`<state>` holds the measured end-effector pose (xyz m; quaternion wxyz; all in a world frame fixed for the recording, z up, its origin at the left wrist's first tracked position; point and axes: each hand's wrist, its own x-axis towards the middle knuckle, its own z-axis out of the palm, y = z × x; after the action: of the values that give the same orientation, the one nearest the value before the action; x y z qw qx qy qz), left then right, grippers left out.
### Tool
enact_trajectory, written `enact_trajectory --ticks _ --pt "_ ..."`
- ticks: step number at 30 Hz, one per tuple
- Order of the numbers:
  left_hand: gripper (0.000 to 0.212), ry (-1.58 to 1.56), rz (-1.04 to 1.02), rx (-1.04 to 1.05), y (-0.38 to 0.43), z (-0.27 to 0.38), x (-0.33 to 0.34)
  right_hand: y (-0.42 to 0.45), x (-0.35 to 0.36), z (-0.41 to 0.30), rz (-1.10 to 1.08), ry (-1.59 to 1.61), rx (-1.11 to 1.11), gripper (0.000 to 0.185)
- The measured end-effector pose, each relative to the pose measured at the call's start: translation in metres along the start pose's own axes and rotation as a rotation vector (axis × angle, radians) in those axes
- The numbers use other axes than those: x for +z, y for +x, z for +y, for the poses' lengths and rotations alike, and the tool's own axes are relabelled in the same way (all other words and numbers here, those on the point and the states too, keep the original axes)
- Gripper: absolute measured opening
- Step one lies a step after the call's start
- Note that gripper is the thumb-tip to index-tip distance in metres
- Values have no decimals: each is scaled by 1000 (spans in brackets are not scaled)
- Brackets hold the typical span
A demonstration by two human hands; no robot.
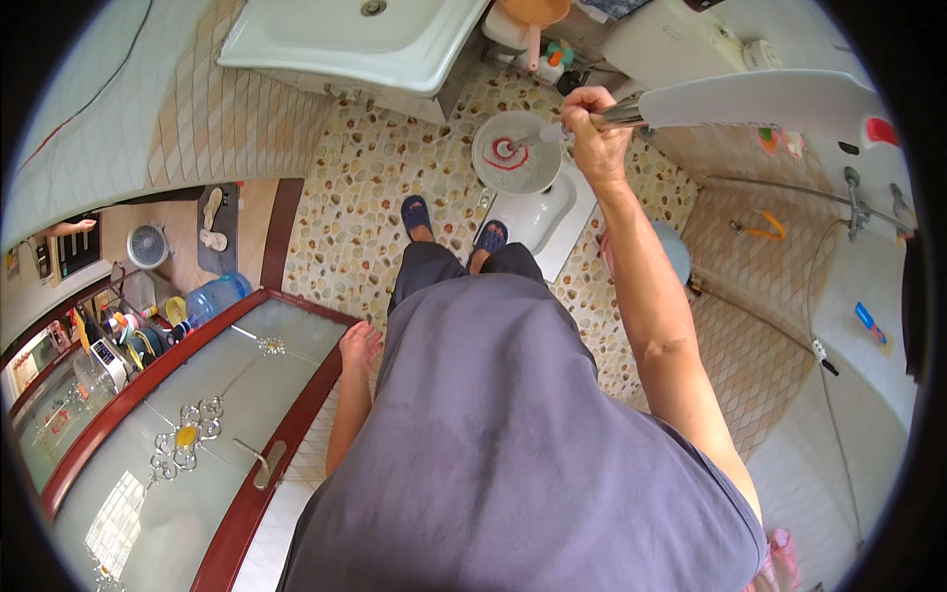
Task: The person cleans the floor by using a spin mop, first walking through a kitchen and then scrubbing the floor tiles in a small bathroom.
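Note:
My right hand [598, 137] is closed around the metal shaft of a mop [740, 102], which has a pale plastic grip and a red end cap. The shaft slants down into a white round bucket [482, 172]. Inside the bucket, a red ring shows around the foot of the shaft; whether the bucket holds water is hard to tell. The bucket stands at the front end of a white squat toilet [551, 229]. My left hand [361, 346] hangs by my left side near the red door frame, fingers apart, with nothing in it.
A white washbasin [348, 55] juts out ahead on the left. An orange plastic dipper [534, 15] and bottles sit beyond the bucket. A glass door [222, 385] stands at my left. A blue basin [670, 251] is on the right, partly behind my forearm.

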<state>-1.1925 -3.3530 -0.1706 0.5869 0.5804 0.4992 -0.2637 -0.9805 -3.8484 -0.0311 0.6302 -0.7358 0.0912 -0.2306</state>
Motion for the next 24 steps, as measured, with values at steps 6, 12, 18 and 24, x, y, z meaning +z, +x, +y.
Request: enact_trajectory --ticks 6,12,18,24 --pt "30 -68 -32 47 20 4 19 32 -30 -47 139 142 154 12" --pt "27 57 -19 29 14 -31 -5 59 -39 -155 78 297 -156 8" --pt "24 152 8 -37 12 -57 -33 67 -50 -222 -469 435 -256 21" --pt "28 65 -6 -5 14 -52 -38 65 -6 -201 -507 177 -13 34"
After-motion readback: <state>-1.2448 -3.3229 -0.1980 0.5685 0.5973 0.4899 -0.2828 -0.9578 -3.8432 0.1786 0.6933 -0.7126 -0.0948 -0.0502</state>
